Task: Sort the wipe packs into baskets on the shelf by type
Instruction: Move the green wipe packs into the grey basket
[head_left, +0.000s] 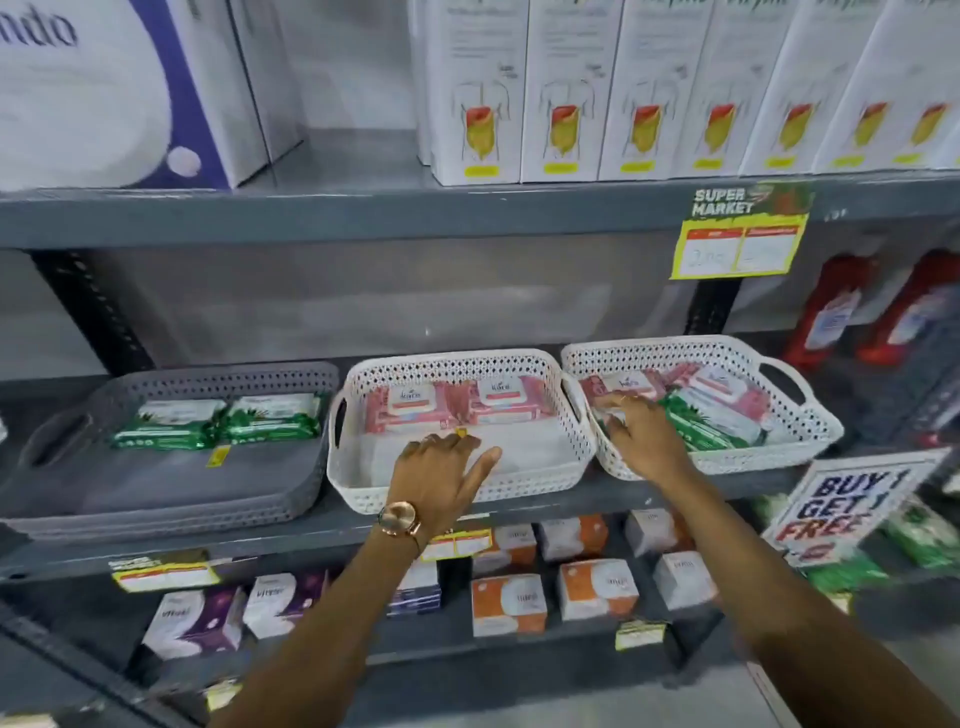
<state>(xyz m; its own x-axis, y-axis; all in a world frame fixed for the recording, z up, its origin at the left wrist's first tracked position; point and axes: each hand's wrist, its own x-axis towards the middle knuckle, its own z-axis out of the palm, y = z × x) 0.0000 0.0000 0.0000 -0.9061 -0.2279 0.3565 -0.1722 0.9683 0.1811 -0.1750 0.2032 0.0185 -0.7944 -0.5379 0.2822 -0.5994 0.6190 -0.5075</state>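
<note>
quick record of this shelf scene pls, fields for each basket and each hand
grey basket: two green wipe packs
middle white basket: two pink wipe packs
right white basket: pink and green packs mixed
left hand: open, over front of middle basket, empty
right hand: reaching into right basket, fingers on packs, grip unclear

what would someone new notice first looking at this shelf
Three baskets sit in a row on the middle shelf: a grey basket at left holding green wipe packs, a white middle basket holding pink wipe packs, and a white right basket with pink and green mixed. The right hand reaches into that mixed basket, while the left hand, with a wristwatch, rests on the middle basket's front edge.
</note>
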